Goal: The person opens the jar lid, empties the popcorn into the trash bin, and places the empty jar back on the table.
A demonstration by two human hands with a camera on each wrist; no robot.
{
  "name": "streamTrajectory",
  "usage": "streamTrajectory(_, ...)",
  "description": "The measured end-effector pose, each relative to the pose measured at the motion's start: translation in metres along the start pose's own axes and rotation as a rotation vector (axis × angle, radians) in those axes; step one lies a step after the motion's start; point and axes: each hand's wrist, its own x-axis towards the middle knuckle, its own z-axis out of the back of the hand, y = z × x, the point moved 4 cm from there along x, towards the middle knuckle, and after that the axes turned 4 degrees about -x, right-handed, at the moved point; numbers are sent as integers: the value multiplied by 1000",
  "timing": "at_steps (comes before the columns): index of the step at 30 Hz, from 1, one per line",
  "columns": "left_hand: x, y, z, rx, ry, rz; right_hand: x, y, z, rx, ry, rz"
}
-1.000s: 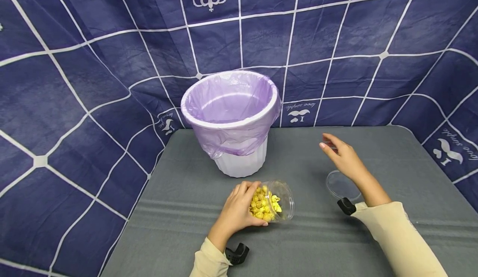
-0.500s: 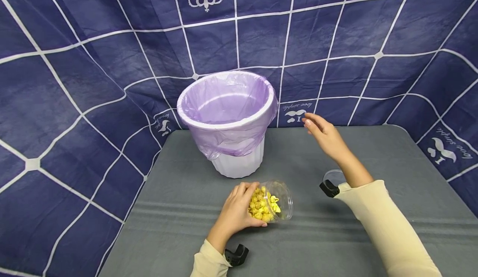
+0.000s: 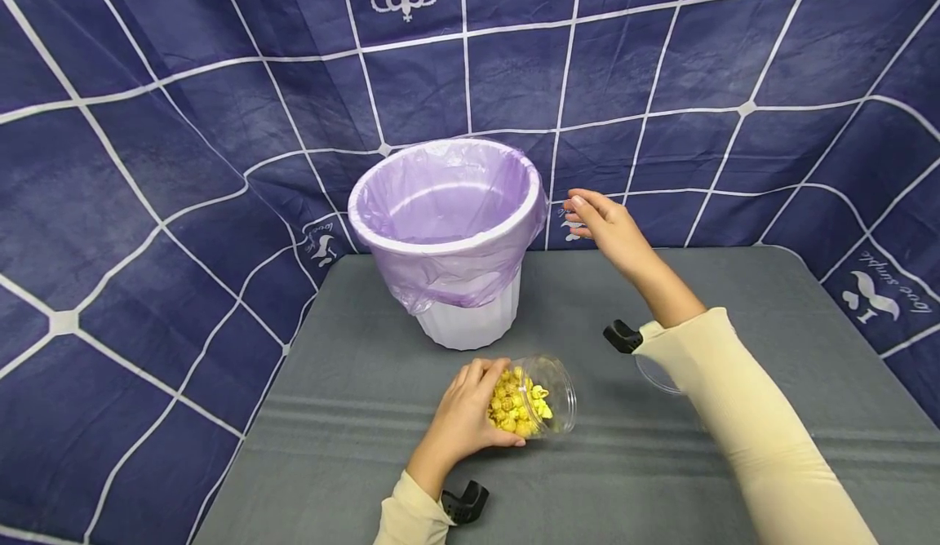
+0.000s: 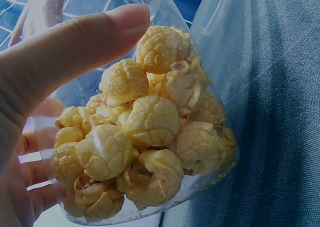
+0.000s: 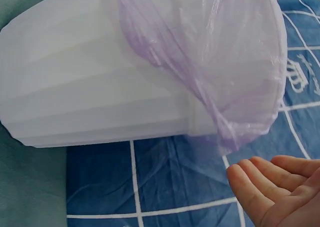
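My left hand (image 3: 463,410) grips a clear plastic jar (image 3: 564,398), its thumb and fingers around the sides. The jar lies tilted on its side, mouth to the right. Yellow popcorn (image 4: 145,132) fills the lower part, close up in the left wrist view. My right hand (image 3: 605,223) is raised beside the rim of a white trash bin (image 3: 470,329), apart from it. In the right wrist view its fingers (image 5: 250,187) are loosely extended with nothing in them. A purple bag (image 3: 458,280) lines the bin and hangs over its rim.
A clear round lid (image 3: 661,378) lies on the grey table (image 3: 352,431), partly hidden under the right sleeve (image 3: 734,398). Behind and to the left hangs a blue curtain (image 3: 646,64) with white lines. The bin stands near the back edge.
My right hand has moved up and left, from above the lid to beside the bin's rim. The left hand and jar stay in place. The head view has shifted slightly.
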Motion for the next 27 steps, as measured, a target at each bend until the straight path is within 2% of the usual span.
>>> streamTrajectory(5,0,0,0,6,-1,3,19,8,-9,17,30,-65)
streamTrajectory(11,0,-1,0,18,-2,1,33,11,-19,140,53,-149)
streamTrajectory(18,-1,0,0,16,-4,-1,42,10,-29,282,60,-230)
streamTrajectory(27,-2,0,2,0,-24,8,44,12,-36,326,84,-275)
